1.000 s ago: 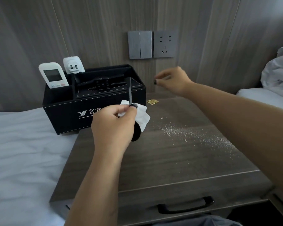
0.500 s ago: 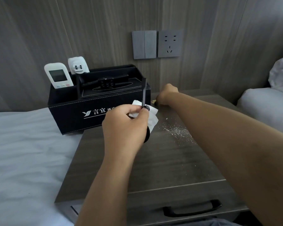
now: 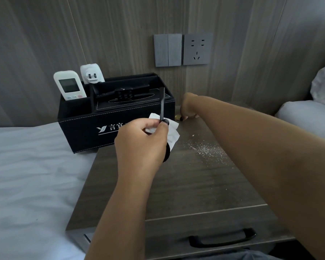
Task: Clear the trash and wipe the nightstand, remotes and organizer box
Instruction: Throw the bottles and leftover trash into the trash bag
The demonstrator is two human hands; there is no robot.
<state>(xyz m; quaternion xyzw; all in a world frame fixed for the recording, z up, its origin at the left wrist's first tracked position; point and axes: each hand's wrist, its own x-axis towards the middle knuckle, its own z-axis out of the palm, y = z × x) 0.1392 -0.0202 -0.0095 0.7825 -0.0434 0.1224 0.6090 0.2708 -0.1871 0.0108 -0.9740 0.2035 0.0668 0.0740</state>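
Dark wood-grain nightstand (image 3: 186, 184) filling the head view, a dusting of white crumbs (image 3: 206, 150) scattered toward 2 o'clock of its middle. Left hand (image 3: 139, 145) raised over the top, thumb and fingers pinched on a white tissue (image 3: 172, 133) together with a thin black strip (image 3: 162, 104) standing upright, a dark round thing partly hidden under the palm. Right hand (image 3: 189, 106), up in the air a second ago, now dropped to the back edge at 12 o'clock, curled down beside a small gold scrap (image 3: 177, 116); closed on it or only touching, can't tell from here. Means the litter pick-up is under way, judging by that reach. Black organizer box (image 3: 105, 126) at 10 o'clock, half on the bed (image 3: 32, 175), white remote (image 3: 69, 85) and a white plug adapter (image 3: 92, 76) standing in its left pockets, a black remote (image 3: 120, 91) lying across the top. Wiping looks not begun: crumbs untouched.
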